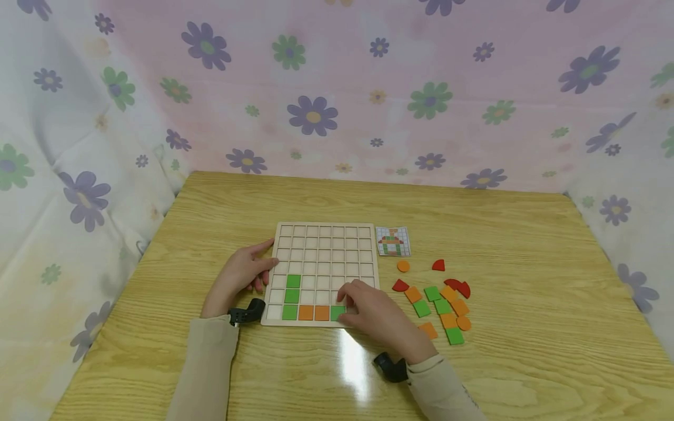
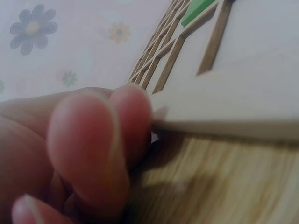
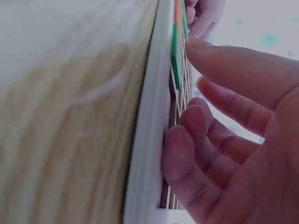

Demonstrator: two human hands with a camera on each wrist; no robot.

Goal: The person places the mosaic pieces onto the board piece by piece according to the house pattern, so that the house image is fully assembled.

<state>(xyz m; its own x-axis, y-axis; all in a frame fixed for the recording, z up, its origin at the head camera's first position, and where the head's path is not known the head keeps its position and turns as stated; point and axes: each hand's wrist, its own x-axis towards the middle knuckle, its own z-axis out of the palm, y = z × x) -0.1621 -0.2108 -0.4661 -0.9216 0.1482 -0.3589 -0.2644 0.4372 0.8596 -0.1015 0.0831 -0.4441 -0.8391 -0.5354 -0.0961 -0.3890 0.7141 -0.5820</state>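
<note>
A pale wooden grid board (image 1: 310, 251) lies flat on the table. At its left edge my left hand (image 1: 239, 275) grips the border, thumb over the rim, with fingertips (image 2: 133, 112) against its side in the left wrist view. Three green square tiles (image 1: 292, 296) form a column near the board's left side. Two orange square tiles (image 1: 313, 313) continue the bottom row. My right hand (image 1: 376, 313) is over the lower right of the board, its thumb at a green square tile (image 3: 175, 56) in that row. Its other fingers are loosely bent, apart from the tile.
Right of the board lie loose green tiles (image 1: 422, 308), orange tiles (image 1: 460, 307), red quarter pieces (image 1: 439, 265) and orange discs (image 1: 403, 266). A small printed pattern card (image 1: 393, 241) sits beside the board's upper right. Flowered cloth (image 1: 363, 111) hangs behind the table (image 1: 516, 257).
</note>
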